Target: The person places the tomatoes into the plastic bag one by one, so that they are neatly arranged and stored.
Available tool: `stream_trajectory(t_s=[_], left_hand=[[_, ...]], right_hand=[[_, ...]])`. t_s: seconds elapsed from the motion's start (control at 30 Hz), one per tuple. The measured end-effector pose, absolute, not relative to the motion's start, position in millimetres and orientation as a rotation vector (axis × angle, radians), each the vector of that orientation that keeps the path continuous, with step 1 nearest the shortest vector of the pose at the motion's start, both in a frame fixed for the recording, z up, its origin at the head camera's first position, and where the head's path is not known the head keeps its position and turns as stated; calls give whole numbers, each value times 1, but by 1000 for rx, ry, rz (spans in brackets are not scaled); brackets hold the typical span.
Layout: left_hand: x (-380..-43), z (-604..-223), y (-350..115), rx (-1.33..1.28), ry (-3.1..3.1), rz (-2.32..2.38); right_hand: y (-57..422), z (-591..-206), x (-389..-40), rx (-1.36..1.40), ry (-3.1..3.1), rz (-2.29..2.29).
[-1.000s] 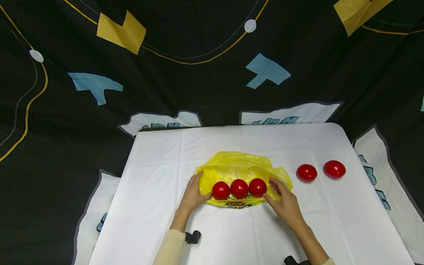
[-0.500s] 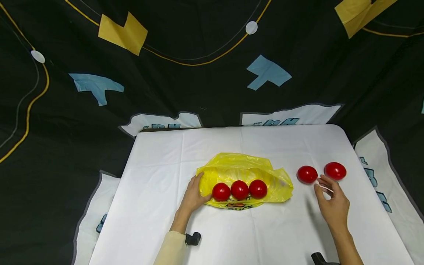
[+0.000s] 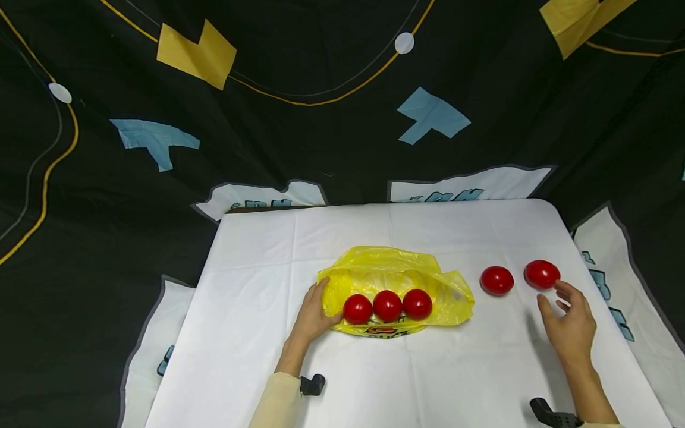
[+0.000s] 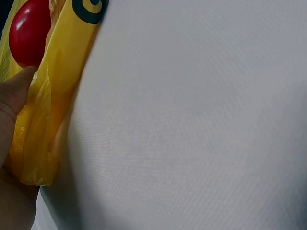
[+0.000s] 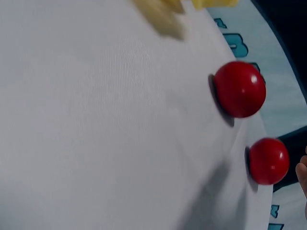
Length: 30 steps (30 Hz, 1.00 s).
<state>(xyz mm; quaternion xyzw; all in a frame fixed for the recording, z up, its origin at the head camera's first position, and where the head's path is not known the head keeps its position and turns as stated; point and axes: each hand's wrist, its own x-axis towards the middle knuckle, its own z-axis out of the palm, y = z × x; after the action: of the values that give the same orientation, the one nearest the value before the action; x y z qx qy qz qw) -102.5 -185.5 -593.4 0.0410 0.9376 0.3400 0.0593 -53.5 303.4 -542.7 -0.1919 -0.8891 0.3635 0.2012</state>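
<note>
Well, the left hand (image 3: 310,312) holds the left end of a yellow bag (image 3: 374,260), thumb on the near side and fingers on the far side, while 3 red balls (image 3: 387,306) rest in a row on the plastic by its printed near edge. Over on the other side, the right hand (image 3: 574,327) has thumb and fingers apart just beside the outermost ball (image 3: 542,274), though whether a fingertip touches it I cannot tell, and another ball (image 3: 496,280) lies between that and the bag on the white tabletop (image 3: 455,380)
</note>
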Motion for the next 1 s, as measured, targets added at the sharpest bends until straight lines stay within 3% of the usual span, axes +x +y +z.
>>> stream_trajectory(t_s=[0.43, 0.77, 1.0], left_hand=[[-102, -594, -185, 120, 2842, 1036], [-103, -593, -186, 129, 2834, 1032], [-103, -594, -185, 129, 2847, 1017]], right_hand=[[363, -621, -71, -637, -2603, 925], [354, -600, -67, -718, -2650, 1024], [364, -614, -73, -686, -2673, 979]])
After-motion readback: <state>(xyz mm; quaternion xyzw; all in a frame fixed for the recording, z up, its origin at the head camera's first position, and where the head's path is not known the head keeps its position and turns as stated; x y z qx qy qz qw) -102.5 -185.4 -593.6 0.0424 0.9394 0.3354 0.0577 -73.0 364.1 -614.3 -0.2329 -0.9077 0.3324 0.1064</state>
